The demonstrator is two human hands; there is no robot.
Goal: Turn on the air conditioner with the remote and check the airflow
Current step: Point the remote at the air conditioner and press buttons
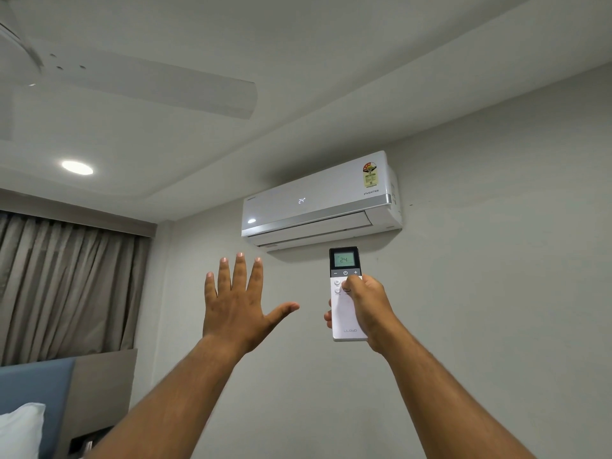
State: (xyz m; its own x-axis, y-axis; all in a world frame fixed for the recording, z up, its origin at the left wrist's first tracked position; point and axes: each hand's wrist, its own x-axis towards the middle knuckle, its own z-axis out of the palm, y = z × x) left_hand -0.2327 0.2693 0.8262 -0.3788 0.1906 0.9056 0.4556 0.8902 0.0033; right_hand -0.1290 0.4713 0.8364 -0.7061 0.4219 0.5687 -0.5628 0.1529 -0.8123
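A white split air conditioner (318, 200) hangs high on the wall, its front panel lit with "24" and its lower flap slightly open. My right hand (364, 306) holds a white remote (344, 293) upright just below the unit, thumb resting on the buttons under the power key; the remote's screen reads 24. My left hand (238, 299) is raised to the left of the remote, fingers spread, back of the hand toward me, holding nothing, below and left of the unit's outlet.
A white ceiling fan blade (159, 87) stretches across the upper left. A round ceiling light (77, 167) glows at left. Brown curtains (66, 286) cover the left wall above a blue headboard (36, 392) and a white pillow (20, 432).
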